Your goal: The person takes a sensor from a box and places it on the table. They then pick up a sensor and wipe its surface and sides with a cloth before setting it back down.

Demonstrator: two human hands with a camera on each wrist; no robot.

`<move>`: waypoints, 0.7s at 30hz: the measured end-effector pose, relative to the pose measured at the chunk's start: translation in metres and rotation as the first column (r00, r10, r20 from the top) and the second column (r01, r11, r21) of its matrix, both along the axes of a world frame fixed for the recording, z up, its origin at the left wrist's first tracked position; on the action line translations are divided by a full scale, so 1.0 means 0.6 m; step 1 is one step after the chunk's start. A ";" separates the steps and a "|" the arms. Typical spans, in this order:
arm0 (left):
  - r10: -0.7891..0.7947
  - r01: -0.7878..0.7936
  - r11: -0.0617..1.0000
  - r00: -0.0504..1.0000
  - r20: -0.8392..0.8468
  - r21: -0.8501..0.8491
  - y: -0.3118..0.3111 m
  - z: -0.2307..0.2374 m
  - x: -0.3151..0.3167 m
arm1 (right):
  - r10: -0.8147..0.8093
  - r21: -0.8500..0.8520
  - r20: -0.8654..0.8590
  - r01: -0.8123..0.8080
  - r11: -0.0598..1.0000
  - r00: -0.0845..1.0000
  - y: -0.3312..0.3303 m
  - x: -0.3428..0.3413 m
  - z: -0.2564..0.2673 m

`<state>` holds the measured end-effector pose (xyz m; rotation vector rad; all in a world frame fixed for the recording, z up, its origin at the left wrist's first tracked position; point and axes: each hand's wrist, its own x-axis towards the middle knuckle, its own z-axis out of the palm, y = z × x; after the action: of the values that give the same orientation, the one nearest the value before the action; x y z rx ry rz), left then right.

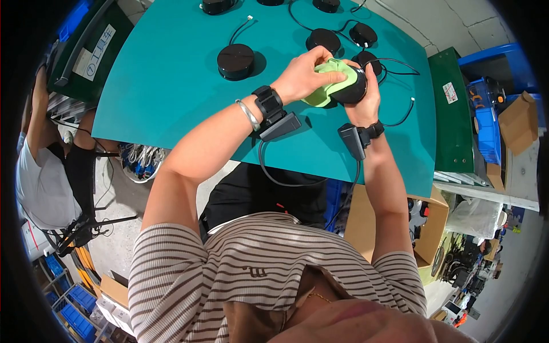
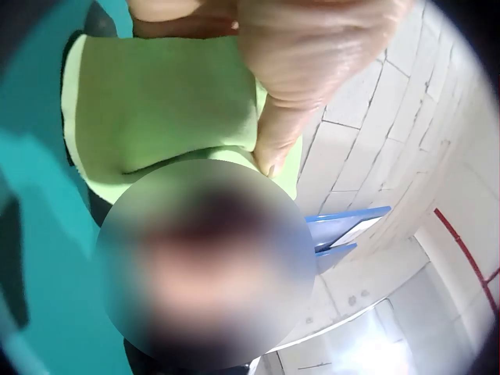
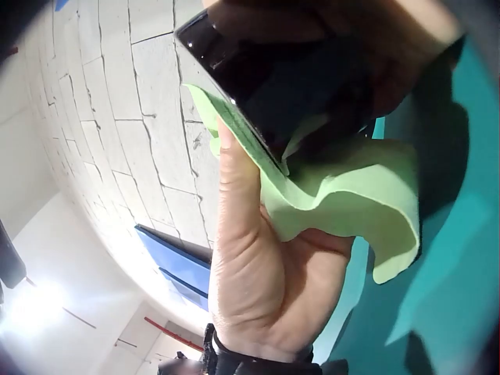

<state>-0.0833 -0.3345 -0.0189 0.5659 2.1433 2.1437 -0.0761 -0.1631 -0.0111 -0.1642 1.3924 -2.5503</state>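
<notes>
My right hand holds a round black puck-shaped device over the table, its glossy face toward me. A light green cloth lies folded over part of that face. My left hand grips the cloth and presses it on the device. In the right wrist view, the left thumb holds the cloth against the rim of the shiny black disc. Seen from the left wrist, the cloth hangs below the left hand; the disc's face is blurred there.
More black pucks with cables stand on the green table: a single one left of my hands, several beyond them. A green crate flanks the table's right side. A cardboard box sits below; a seated person is at left.
</notes>
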 end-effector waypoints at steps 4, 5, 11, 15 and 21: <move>0.071 -0.071 0.997 0.997 0.035 0.024 0.001 0.005 0.001 | -0.039 0.027 0.021 0.039 0.999 0.999 0.003 0.002 -0.008; 0.072 -0.073 0.997 0.997 0.034 0.025 0.001 0.007 0.003 | -0.066 0.015 0.065 0.065 0.998 0.996 0.003 0.001 -0.013; 0.109 -0.114 0.993 0.974 -0.199 -0.013 0.005 0.013 0.014 | -0.037 0.080 0.014 0.036 0.996 0.999 -0.006 0.006 -0.017; 0.095 -0.116 0.992 0.945 -0.314 -0.048 0.003 0.018 0.016 | -0.002 0.143 -0.014 0.004 0.990 1.000 -0.008 0.010 -0.014; 0.035 -0.039 0.996 0.998 0.051 0.082 0.005 0.006 0.005 | -0.032 0.182 -0.032 0.038 0.983 0.999 -0.011 0.013 -0.009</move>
<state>-0.0805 -0.3314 -0.0152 0.4780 2.0637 2.2502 -0.0683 -0.1697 -0.0167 -0.1469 1.6442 -2.4397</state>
